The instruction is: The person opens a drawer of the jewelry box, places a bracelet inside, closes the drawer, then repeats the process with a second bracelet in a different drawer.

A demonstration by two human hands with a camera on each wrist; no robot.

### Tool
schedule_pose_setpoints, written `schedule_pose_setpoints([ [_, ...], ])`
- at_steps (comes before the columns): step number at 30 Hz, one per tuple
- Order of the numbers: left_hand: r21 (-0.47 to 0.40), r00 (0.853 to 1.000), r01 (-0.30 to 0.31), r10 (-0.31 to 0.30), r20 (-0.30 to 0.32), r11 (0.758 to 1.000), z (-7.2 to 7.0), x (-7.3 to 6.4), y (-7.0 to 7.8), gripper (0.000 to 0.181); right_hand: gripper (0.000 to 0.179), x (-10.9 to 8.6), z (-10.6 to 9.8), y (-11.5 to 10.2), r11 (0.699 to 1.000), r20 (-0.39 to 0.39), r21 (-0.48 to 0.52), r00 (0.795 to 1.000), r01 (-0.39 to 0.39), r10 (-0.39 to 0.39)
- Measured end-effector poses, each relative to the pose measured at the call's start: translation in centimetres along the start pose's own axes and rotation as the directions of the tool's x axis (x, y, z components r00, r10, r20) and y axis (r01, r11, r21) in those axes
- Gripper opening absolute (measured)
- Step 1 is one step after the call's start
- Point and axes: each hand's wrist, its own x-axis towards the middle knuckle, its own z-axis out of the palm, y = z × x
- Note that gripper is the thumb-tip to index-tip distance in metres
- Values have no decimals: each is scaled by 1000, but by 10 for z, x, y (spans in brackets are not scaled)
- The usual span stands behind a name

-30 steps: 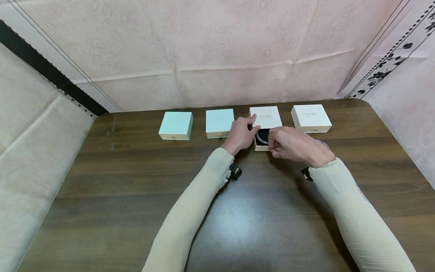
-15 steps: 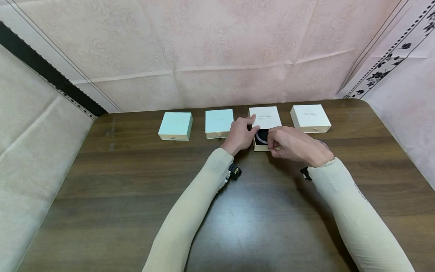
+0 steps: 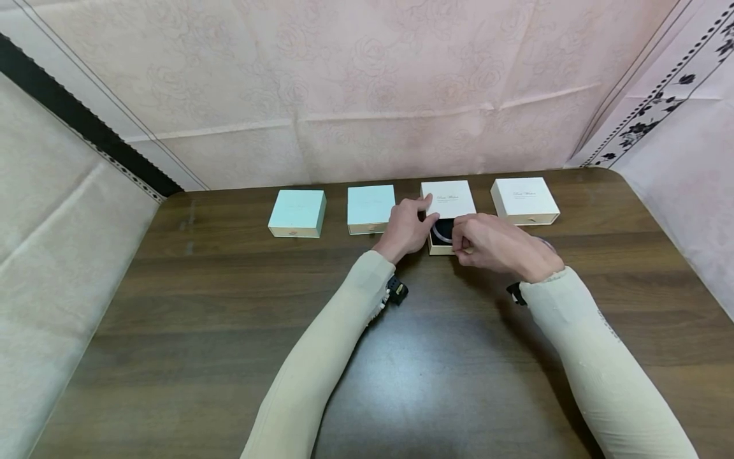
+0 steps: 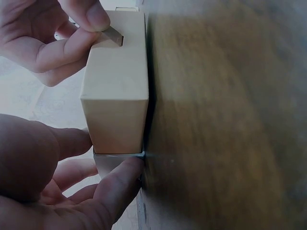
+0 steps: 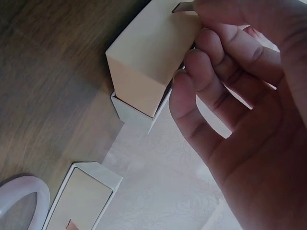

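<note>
A white drawer box (image 3: 449, 196), third in the row, stands with its cream drawer (image 4: 117, 72) pulled partway toward me. Inside, a pale curved rim, perhaps a bangle (image 3: 441, 239), shows against dark lining; my right hand covers part of it. My left hand (image 3: 404, 229) holds the outer sleeve at its left side, fingers on top and thumb low, near the drawer's opening. With thumb and forefinger, my right hand (image 3: 499, 245) pinches the small ribbon tab (image 4: 113, 36) on the drawer's front, the other fingers curled.
Two mint-green boxes (image 3: 296, 212) (image 3: 370, 207) stand to the left, and another white box (image 3: 524, 199) to the right, all along the table's (image 3: 344, 350) back edge. A pale ring-shaped band (image 5: 41, 201) shows beside my right wrist. Patterned cloth (image 3: 367, 83) hangs behind.
</note>
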Motion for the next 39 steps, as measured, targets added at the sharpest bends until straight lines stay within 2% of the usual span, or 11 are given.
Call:
schedule_pose_setpoints([
  [39,11,1000,-9,9,-8,1000,0,0,-1,51,15,5,-1,4,1000,-7,9,1000,7,-7],
])
